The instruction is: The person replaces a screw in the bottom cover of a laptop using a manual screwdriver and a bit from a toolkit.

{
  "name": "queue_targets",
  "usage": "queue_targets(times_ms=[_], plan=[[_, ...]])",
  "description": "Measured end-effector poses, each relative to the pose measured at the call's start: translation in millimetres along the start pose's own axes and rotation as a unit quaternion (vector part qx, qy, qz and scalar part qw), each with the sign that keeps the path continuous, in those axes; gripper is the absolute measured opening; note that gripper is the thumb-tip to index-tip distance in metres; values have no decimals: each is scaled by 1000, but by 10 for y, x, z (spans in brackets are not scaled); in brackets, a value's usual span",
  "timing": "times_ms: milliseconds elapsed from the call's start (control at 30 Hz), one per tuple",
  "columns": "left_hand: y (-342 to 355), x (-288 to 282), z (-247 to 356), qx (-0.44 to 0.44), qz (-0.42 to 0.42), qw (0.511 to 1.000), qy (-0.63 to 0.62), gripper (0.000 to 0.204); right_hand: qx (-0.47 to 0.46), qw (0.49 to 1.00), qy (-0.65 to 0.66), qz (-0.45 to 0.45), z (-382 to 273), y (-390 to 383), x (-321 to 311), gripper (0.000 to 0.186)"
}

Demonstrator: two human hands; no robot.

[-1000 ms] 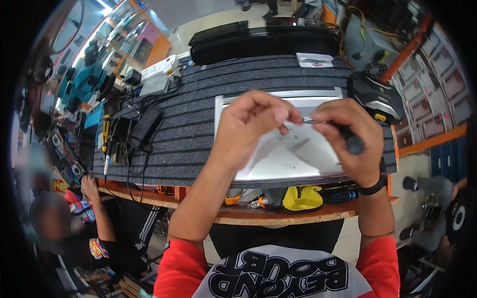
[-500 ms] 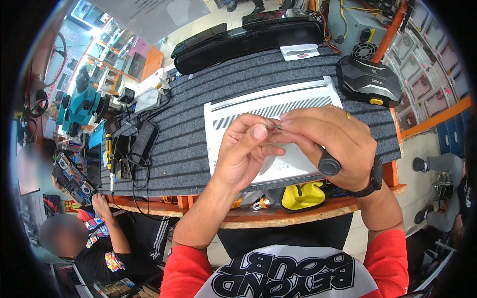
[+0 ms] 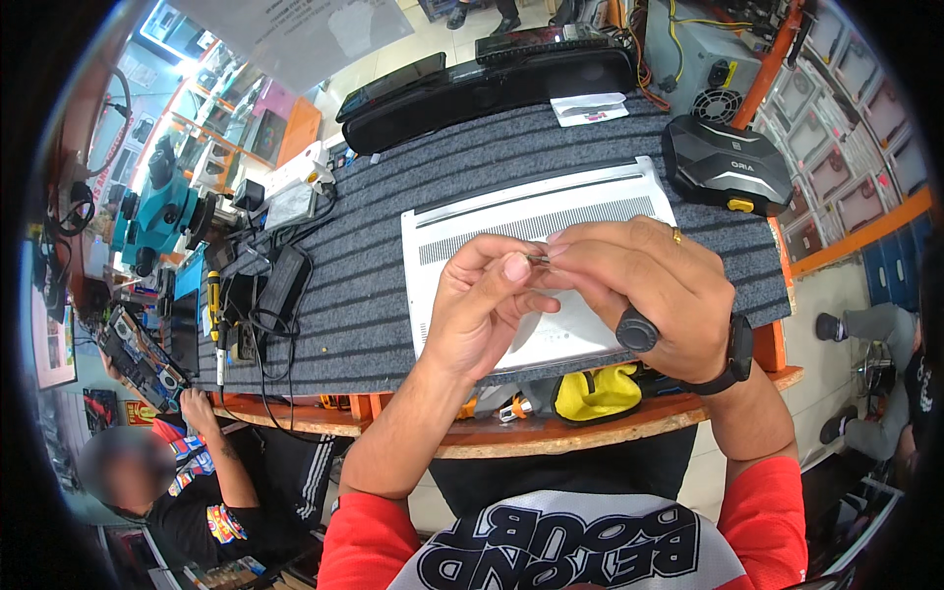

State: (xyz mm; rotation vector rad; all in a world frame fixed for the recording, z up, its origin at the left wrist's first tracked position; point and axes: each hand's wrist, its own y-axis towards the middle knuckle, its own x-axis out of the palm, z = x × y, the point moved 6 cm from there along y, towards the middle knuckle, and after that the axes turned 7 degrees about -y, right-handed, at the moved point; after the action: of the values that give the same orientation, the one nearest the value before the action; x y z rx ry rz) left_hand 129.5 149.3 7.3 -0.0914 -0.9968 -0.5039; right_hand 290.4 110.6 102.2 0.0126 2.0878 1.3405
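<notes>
Above the silver-white laptop (image 3: pixel 531 344), which lies bottom side up with its vent grille showing, both my hands meet. My right hand (image 3: pixel 664 295) is closed round a screwdriver (image 3: pixel 637 332); its black round handle end pokes out below the palm, and the fingers cover most of the rest. Thumb and forefinger of my left hand (image 3: pixel 482 300) pinch a tiny dark metal piece (image 3: pixel 536 259) at the right fingertips. Whether that piece is the screwdriver's bit or a separate part is too small to tell.
A black tool case (image 3: pixel 730 162) sits at the mat's right. Along the back runs a long black speaker (image 3: pixel 492 98). Cables and a black power adapter (image 3: pixel 287 280) crowd the left, near a teal microscope (image 3: pixel 162 211). A yellow cloth pouch (image 3: pixel 595 393) lies below the table edge. A co-worker handles a circuit board (image 3: pixel 143 359).
My hands stay together and shift very slightly, with the right fingers a little closer to the left fingertips. The laptop stays in place on the mat.
</notes>
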Motion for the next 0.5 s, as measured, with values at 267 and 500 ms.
queue_targets(times_ms=[267, 500], plan=[[4, -5, 41, 26, 15, 998, 64, 16, -12, 1000, -10, 6, 22, -11, 17, 32], [6, -6, 35, 29, 13, 998, 62, 15, -14, 1000, -13, 8, 11, -4, 6, 29]])
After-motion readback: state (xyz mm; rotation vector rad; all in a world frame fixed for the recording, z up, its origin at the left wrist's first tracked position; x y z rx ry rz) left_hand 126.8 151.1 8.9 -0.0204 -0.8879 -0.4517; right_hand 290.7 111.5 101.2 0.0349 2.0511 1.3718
